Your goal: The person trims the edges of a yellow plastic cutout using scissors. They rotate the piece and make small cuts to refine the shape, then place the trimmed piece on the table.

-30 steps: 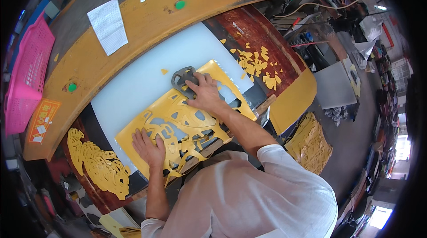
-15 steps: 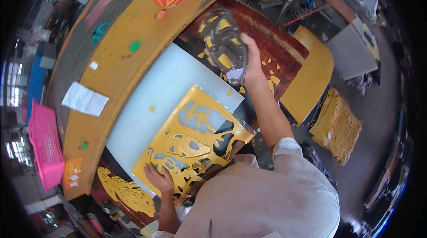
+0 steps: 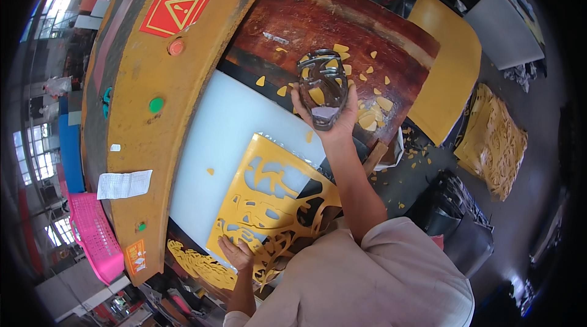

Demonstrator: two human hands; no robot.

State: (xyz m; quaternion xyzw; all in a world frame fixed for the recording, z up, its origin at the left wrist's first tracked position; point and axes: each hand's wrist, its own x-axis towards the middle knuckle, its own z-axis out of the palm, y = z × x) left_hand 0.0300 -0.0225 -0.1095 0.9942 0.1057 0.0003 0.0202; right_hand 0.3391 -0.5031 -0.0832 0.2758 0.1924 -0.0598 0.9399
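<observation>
A grey metal cutting die is lifted above the dark red bench, gripped from below by the right hand. The left hand presses flat, fingers spread, on the cut-out yellow sheet lying on the white board. Yellow scraps dot the bench. A pink basket sits far left, contents unclear.

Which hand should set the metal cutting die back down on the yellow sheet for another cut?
Right, most likely. The right hand already holds the metal cutting die lifted over the brown board, and the grip looks firm. The left hand lies flat on the yellow sheet near its lower edge, pinning it.
</observation>
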